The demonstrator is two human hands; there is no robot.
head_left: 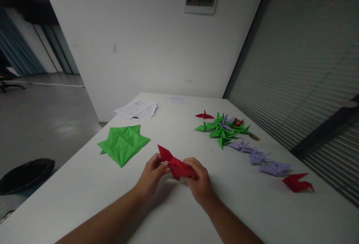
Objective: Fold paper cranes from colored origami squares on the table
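Observation:
A red origami crane [179,167] is held between both hands, just above the white table. My left hand [153,171] pinches its left part between thumb and fingers. On the other side, my right hand [199,178] has its fingers closed around the right end, which they partly hide. One pointed red flap sticks up at the upper left, and another points down below. To the left of my hands lie creased green paper sheets [123,143], opened out flat.
On the right is a pile of folded green cranes [221,130] with some red and purple ones. Several purple cranes [275,168] and a red crane [297,183] line the right side. Printed papers [137,110] lie at the back left. A black bin [26,175] stands beside the table.

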